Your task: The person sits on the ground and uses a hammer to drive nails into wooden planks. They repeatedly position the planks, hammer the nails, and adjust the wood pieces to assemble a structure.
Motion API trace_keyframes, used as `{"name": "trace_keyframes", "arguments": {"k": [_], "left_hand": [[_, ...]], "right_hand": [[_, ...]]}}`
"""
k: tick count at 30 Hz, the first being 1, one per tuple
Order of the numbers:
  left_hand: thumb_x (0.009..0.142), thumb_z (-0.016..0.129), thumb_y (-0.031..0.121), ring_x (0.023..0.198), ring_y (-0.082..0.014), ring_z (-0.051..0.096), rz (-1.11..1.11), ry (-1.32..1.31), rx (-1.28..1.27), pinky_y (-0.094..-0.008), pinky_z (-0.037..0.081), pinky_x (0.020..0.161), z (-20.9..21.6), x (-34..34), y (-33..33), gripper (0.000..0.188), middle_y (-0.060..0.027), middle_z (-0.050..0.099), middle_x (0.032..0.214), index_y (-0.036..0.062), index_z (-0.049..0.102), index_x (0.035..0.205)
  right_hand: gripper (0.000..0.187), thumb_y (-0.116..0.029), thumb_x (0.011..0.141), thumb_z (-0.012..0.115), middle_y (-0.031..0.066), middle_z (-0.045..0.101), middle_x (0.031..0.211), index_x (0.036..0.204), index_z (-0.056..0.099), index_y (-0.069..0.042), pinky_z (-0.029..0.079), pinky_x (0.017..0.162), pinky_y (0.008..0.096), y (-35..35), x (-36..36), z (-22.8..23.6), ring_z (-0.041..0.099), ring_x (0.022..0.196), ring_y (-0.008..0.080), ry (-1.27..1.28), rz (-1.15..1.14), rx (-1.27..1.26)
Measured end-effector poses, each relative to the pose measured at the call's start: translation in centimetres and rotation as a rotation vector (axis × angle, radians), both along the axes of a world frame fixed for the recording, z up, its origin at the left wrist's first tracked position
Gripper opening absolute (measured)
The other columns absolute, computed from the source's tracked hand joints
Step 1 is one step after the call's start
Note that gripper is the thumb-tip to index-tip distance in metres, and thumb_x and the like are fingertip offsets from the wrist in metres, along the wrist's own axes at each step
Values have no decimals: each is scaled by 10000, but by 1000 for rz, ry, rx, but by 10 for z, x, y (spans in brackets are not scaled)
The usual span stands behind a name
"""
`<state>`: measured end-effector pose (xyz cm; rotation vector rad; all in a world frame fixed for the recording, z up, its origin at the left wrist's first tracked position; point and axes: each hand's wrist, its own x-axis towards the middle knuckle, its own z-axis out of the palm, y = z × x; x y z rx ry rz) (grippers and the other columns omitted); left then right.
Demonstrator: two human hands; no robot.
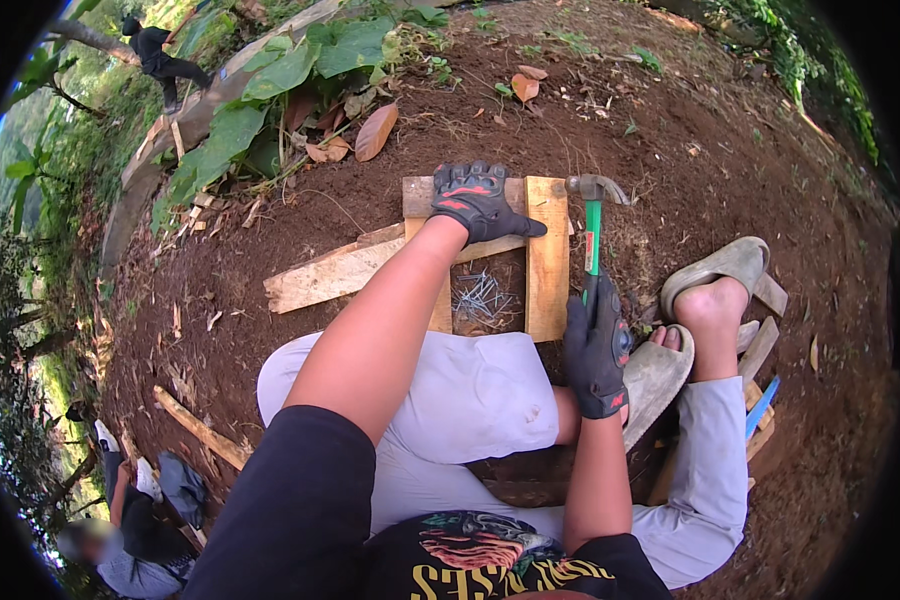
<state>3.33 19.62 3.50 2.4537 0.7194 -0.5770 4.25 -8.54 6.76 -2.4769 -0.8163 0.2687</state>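
Observation:
My left hand (473, 203), in a black glove with red marks, presses down on a wooden crosspiece (417, 190). Its fingers curl over the far edge, and the thumb stretches right onto an upright wooden plank (546, 290). In my right hand (598, 350), also gloved, is a claw hammer (593, 225) gripped by its green handle. The hammer's metal head lies just right of the plank's far end. Between the frame's two side pieces, a loose pile of nails (482, 297) rests on the soil.
A longer board (335, 275) slants under the frame to the left. Sandalled feet (715, 290) and wood pieces with a blue-edged tool (762, 408) are on the right. Broad leaves (345, 50) grow at the far left. Two other people (160, 60) are off to the left.

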Motion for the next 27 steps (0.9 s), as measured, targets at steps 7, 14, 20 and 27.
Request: {"name": "trace_keyframes", "arguments": {"k": [7,14,20,27], "left_hand": [[642,732,931,1450,-390,542,14,-37,-30,-572,358,1232,11,7,0,1211,-209,631,1499,76,621,1491],[658,712,940,1459,-357,546,15,19,-97,-612,292,1248,9,13,3,1182,-156,624,1536,117,621,1502],[699,716,910,1409,-370,586,57,-69,-10,-583,338,1235,2,11,-5,1096,-174,668,1467,102,672,1439],[708,715,905,1418,-362,578,84,-91,-2,-595,337,1223,-3,9,-6,1058,-174,653,1487,129,688,1428]], "right_hand": [[535,-283,1108,564,339,641,1396,1518,528,59,526,1046,543,5,-1,24,652,1255,501,88,-15,-44],[504,-241,1093,595,303,688,1340,1507,552,44,578,956,514,5,4,16,712,1164,458,-69,114,-5],[449,-178,1072,620,281,719,1298,1466,604,37,602,903,483,9,-17,40,743,1096,428,-120,103,-55],[459,-148,1080,591,290,715,1297,1488,574,62,590,943,505,11,-19,55,738,1114,435,-158,107,-12]]}}
